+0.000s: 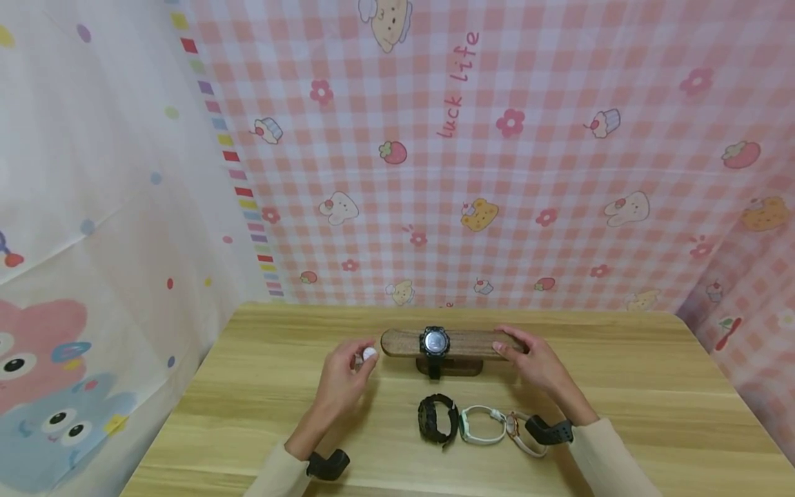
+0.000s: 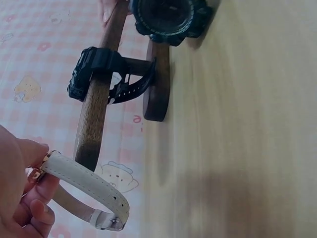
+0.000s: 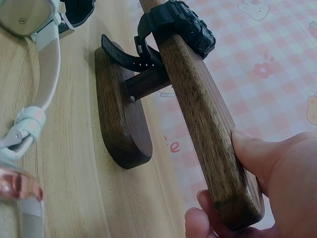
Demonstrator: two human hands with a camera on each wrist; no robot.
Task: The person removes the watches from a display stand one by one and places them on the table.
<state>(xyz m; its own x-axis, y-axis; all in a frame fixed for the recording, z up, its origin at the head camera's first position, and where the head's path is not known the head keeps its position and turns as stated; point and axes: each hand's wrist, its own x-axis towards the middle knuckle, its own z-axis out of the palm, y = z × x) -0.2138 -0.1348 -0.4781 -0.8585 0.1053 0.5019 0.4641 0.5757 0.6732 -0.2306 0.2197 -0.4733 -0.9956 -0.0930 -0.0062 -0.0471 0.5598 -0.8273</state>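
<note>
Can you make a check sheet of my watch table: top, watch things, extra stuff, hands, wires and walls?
Surface: wooden table, light grain.
Job's things: beige-strap watch in left hand; wooden stand with black watch strapped round its bar.
Clutter: second black watch, white watch, rose-gold watch lying on the table.
Grippers: left hand pinches the beige-strap watch; right hand grips the stand's bar end.
Cables: nothing seen.
Surroundings: pink checked cloth, white cartoon cloth.
</note>
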